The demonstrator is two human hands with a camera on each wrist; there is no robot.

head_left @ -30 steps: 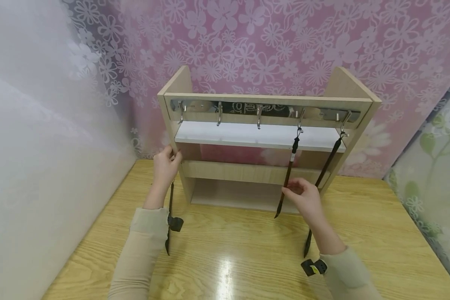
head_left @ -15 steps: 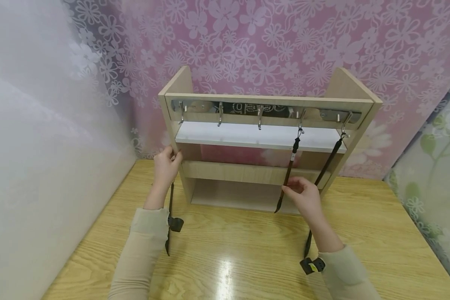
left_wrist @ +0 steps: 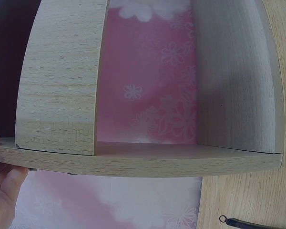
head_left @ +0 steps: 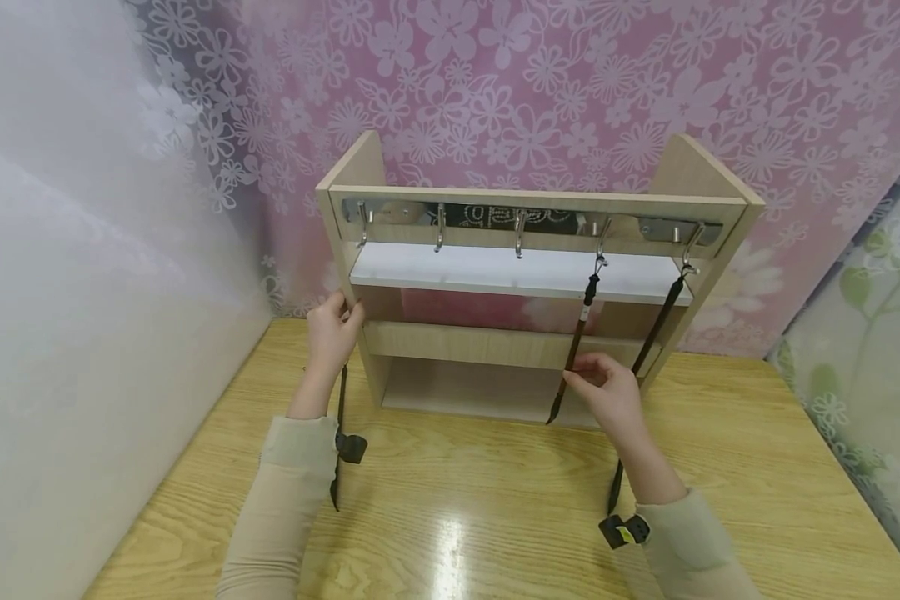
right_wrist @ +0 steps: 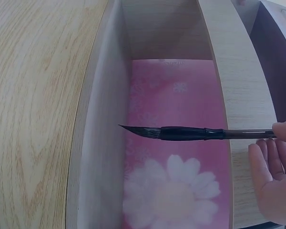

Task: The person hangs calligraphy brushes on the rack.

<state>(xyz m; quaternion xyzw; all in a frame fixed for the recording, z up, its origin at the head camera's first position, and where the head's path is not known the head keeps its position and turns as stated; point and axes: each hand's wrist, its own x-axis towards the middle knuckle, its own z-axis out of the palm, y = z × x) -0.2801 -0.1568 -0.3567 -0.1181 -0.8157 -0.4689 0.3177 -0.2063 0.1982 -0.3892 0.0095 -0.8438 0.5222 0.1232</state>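
A dark-handled calligraphy brush (head_left: 579,329) hangs by its loop from the fourth hook of the metal hook strip (head_left: 420,213). My right hand (head_left: 607,392) pinches its handle between thumb and fingers, low down above the ferrule. In the right wrist view the brush's black pointed tip (right_wrist: 140,131) points away from the hand. My left hand (head_left: 333,329) grips the left side panel of the wooden shelf (head_left: 465,342); in the left wrist view its fingers (left_wrist: 12,181) lie under that panel's edge. A second brush (head_left: 656,325) hangs from the fifth hook, partly hidden behind my right hand and wrist.
Another brush (head_left: 342,392) lies on the wooden table (head_left: 435,483) to the left, partly covered by my left forearm. A white wall (head_left: 82,292) borders the table on the left. Pink floral covering (head_left: 495,83) stands behind the shelf.
The held brush's lower end has swung slightly up toward the shelf, and my right hand and wrist have shifted a little with it. The left hand keeps its place on the panel.
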